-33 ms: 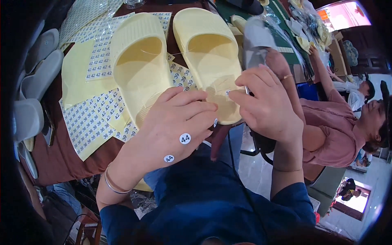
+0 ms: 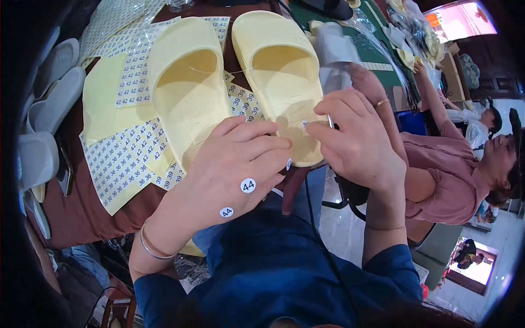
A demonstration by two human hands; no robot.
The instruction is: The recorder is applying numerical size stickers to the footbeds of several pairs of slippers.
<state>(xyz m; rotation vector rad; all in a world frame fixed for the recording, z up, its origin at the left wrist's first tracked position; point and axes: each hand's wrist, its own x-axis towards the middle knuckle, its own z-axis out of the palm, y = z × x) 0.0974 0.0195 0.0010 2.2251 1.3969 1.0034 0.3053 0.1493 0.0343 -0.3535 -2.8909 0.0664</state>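
Note:
Two pale yellow slide slippers, a left one (image 2: pixel 183 95) and a right one (image 2: pixel 284 71), lie side by side with their heels toward me. My left hand (image 2: pixel 240 158) rests over both heels, fingers stretched toward the right slipper. Small round white stickers (image 2: pixel 248 185) cling to its back and a finger. My right hand (image 2: pixel 358 136) is pinched shut on a thin metal tool (image 2: pixel 330 121), mostly hidden by the fingers. Just beside those fingertips, a small round sticker (image 2: pixel 304 124) shows on the right slipper's footbed.
Sheets of printed stickers (image 2: pixel 117 164) spread beneath and left of the slippers. Several grey slippers (image 2: pixel 60 101) line the left edge, near a dark phone-like object (image 2: pixel 65 172). At right, a co-worker (image 2: pixel 437 169) reaches in, their hand (image 2: pixel 369 85) by a blurred pale slipper (image 2: pixel 336 46).
The co-worker's hand and the blurred pale slipper beside it have shifted slightly. My own hands and the yellow slippers show no clear movement.

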